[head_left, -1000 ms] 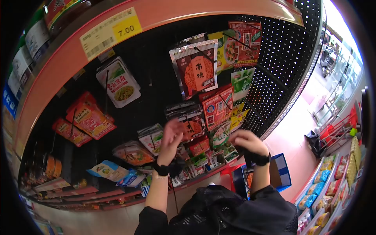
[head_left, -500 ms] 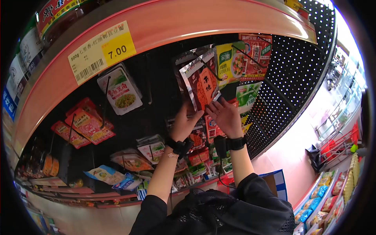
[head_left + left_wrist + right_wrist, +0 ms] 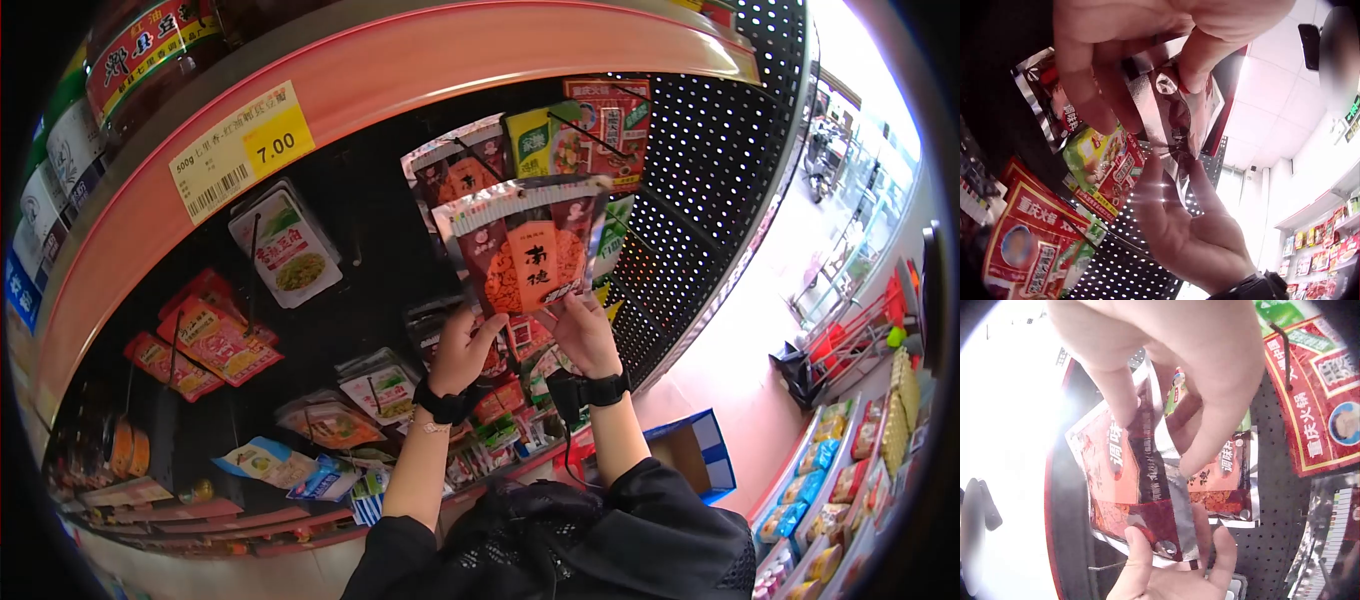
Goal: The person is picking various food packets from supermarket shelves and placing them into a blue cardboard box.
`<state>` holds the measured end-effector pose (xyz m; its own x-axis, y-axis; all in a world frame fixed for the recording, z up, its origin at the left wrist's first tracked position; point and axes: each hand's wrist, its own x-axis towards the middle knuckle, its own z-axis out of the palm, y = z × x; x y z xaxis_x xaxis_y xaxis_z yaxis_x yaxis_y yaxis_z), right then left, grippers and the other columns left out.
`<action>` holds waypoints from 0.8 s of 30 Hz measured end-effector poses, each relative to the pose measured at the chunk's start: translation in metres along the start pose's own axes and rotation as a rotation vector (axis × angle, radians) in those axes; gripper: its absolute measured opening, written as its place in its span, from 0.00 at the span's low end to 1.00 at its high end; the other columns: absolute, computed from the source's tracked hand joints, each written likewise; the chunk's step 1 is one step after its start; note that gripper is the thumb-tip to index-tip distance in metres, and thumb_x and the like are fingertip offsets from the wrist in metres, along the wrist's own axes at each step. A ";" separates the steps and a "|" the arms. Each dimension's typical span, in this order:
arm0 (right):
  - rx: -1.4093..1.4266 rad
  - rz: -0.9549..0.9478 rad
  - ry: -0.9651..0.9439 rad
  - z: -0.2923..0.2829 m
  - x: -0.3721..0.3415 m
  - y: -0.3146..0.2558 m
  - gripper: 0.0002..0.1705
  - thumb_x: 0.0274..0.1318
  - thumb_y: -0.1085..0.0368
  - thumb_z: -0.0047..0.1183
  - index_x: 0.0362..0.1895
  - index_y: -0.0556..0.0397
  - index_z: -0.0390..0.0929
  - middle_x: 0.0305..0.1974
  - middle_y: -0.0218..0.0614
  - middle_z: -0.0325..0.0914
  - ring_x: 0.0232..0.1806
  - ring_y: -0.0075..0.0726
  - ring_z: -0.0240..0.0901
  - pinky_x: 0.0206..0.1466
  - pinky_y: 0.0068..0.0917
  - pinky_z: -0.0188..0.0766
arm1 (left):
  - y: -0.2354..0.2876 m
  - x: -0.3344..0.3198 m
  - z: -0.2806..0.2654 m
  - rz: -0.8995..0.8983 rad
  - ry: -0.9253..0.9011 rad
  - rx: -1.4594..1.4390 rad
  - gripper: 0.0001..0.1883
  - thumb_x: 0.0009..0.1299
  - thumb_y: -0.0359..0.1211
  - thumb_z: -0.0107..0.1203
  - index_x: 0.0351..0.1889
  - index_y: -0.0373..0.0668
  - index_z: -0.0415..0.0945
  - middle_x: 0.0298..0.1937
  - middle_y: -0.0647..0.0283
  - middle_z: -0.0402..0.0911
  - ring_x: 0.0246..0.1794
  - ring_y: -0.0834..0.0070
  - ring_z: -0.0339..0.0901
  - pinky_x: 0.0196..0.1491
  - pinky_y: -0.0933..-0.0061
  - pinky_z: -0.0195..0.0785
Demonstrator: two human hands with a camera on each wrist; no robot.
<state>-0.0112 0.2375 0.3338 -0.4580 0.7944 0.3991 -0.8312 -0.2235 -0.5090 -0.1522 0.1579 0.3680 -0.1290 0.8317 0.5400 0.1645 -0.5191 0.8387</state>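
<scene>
A red-brown seasoning packet with silver edges (image 3: 535, 255) is held upright by its lower edge in the head view. My left hand (image 3: 465, 350) pinches its lower left corner, and my right hand (image 3: 585, 335) pinches the lower right. In the left wrist view the left hand (image 3: 1166, 37) is at the top and the right hand (image 3: 1194, 240) below, both with thumb and fingers on the packet (image 3: 1179, 119). The right wrist view shows the packet (image 3: 1129, 469) between the right hand (image 3: 1172, 362) above and the left hand (image 3: 1166, 575) below. Similar packets (image 3: 455, 165) hang behind it.
Hooks carry a red hotpot packet (image 3: 615, 130), white-and-green packets (image 3: 290, 250) and red packets (image 3: 215, 335). A shelf edge with a price tag (image 3: 240, 150) crosses above. A blue box (image 3: 705, 455) stands low at the right, near stocked shelves (image 3: 820, 470).
Both hands rose from the lower packets to a hanging one and took hold of it. It is now off the hanging row, nearer the camera and more upright.
</scene>
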 end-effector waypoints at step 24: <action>-0.600 0.237 0.056 0.026 -0.151 -0.006 0.15 0.44 0.69 0.46 0.39 0.61 0.62 0.35 0.30 0.67 0.33 0.18 0.65 0.37 0.16 0.64 | 0.000 -0.150 0.004 -0.433 0.057 -0.173 0.11 0.55 0.27 0.49 0.35 0.34 0.65 0.37 0.64 0.69 0.37 0.80 0.65 0.40 0.80 0.58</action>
<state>0.0548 0.1038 0.2966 -0.5770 0.7939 0.1917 -0.3820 -0.0548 -0.9225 -0.1289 0.0343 0.2864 -0.2039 0.9694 0.1364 -0.0816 -0.1557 0.9844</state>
